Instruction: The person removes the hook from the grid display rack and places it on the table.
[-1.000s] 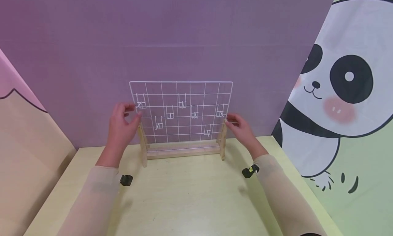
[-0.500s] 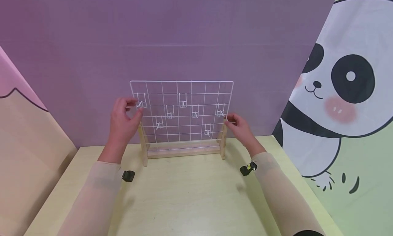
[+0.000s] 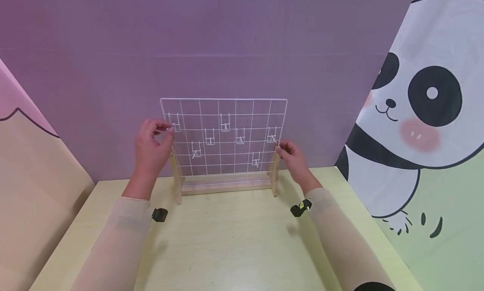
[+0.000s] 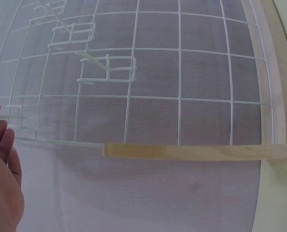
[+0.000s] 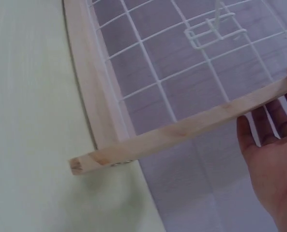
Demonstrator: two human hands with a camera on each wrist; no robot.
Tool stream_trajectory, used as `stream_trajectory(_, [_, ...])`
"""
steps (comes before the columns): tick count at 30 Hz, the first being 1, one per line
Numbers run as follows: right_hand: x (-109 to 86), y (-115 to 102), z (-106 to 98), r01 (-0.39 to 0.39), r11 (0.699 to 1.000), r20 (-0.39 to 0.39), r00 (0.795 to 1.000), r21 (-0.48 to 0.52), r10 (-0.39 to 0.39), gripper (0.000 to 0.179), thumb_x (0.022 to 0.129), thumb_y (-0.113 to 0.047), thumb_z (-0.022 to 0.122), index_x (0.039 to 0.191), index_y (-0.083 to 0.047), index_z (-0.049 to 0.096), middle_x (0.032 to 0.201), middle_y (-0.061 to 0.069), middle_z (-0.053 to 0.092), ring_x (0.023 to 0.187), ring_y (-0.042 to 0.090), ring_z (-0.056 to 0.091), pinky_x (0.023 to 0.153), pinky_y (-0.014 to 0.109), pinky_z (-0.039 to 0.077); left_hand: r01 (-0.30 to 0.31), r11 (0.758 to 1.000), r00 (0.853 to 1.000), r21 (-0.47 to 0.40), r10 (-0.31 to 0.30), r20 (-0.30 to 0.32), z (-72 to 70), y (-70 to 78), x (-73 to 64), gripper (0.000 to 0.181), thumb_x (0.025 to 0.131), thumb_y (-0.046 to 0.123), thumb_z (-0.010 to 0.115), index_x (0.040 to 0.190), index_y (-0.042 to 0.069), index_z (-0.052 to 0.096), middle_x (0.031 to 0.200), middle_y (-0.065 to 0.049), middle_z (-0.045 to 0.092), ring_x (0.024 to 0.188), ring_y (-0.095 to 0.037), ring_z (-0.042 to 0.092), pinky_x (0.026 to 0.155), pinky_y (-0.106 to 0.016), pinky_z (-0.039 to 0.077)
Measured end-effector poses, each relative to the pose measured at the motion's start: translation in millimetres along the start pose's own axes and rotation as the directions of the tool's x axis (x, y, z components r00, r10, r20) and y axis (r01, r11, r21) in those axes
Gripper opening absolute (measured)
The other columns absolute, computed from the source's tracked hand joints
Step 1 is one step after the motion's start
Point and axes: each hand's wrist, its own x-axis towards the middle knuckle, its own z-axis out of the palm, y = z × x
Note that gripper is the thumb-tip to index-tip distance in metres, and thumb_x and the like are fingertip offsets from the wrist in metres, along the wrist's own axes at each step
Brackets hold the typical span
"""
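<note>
Hemming the wire rack (image 3: pixel 224 99): hooks (image 3: pixel 224 126) across, table (image 3: pixel 234 240) beneath, purple backdrop (image 3: pixel 227 38) behind.

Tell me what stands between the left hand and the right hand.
In the head view, a white wire grid panel, bearing seven white wire hooks and set in a wooden stand, stands between the left hand and the right hand.

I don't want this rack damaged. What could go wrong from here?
The left hand is at the upper-left hook; a tug might pull it off the wire grid. The right hand is at the right wooden post's top, so uneven pressure could tip the stand. The top middle hook seems only hung on, so a jolt might drop it.
</note>
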Motion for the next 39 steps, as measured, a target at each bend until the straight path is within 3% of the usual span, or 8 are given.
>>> stream_trajectory(6, [2.3,11.6,6.2,-0.022,0.99,-0.031,0.999,0.139,0.027,0.032,0.112,-0.014,0.063,0.134,0.009,0.061,0.13,0.015,0.066,0.116,0.017,0.061,0.113,0.039,0.049,-0.025,1.0,0.999,-0.015,0.024,-0.041,0.3,-6.1,-0.7,0.007,0.101,0.0,0.074,0.105,-0.006,0.076,0.102,-0.021,0.071,0.099,-0.019,0.063,0.091,-0.021,0.045])
stream_trajectory(12, [1.4,17.1,9.1,-0.013,0.982,-0.056,0.998,0.188,0.024,0.034,0.112,-0.014,0.06,0.137,0.011,0.058,0.132,0.022,0.064,0.12,0.022,0.061,0.113,0.036,0.046,-0.005,0.999,0.999,-0.033,0.004,-0.036,1.2,-8.1,-3.5,0.008,0.101,0.001,0.076,0.107,-0.004,0.078,0.102,-0.018,0.074,0.096,-0.006,0.061,0.091,-0.017,0.047])
stream_trajectory(20, [0.6,17.0,10.4,-0.004,0.972,-0.071,0.997,0.236,0.021,0.029,0.112,-0.012,0.061,0.134,0.008,0.06,0.119,0.003,0.069,0.117,0.02,0.061,0.109,0.032,0.047,0.022,0.999,0.997,-0.029,-0.024,-0.067,-1.1,-1.0,-2.9,0.01,0.102,0.004,0.079,0.108,-0.002,0.081,0.103,-0.015,0.078,0.095,-0.002,0.061,0.089,-0.018,0.047])
stream_trajectory(24, [0.4,16.7,10.3,-0.008,0.974,-0.069,0.997,0.225,0.024,0.024,0.113,-0.013,0.061,0.129,0.003,0.063,0.122,0.008,0.069,0.116,0.017,0.062,0.112,0.034,0.046,-0.007,1.0,0.995,-0.025,0.004,-0.097,-2.3,1.7,0.6,0.009,0.1,0.003,0.08,0.107,-0.003,0.081,0.1,-0.016,0.079,0.094,0.0,0.06,0.088,-0.018,0.047])
stream_trajectory(30, [-0.9,14.4,9.5,-0.013,0.979,-0.053,0.998,0.203,0.025,0.028,0.113,-0.011,0.059,0.133,0.007,0.06,0.131,0.021,0.066,0.115,0.015,0.062,0.113,0.036,0.045,-0.06,0.998,0.989,-0.028,0.056,-0.135,-2.5,4.9,7.6,0.007,0.098,0.001,0.084,0.102,-0.003,0.082,0.096,-0.016,0.079,0.091,-0.002,0.061,0.086,-0.018,0.046])
stream_trajectory(39, [0.5,11.2,7.4,-0.007,0.98,-0.024,1.0,0.199,0.012,0.016,0.111,-0.009,0.059,0.124,-0.002,0.065,0.115,-0.004,0.071,0.115,0.016,0.062,0.116,0.042,0.044,-0.095,0.994,0.988,-0.046,0.088,-0.129,-5.5,14.7,12.6,0.006,0.097,-0.002,0.083,0.102,-0.004,0.082,0.096,-0.018,0.078,0.092,0.001,0.061,0.089,-0.016,0.048])
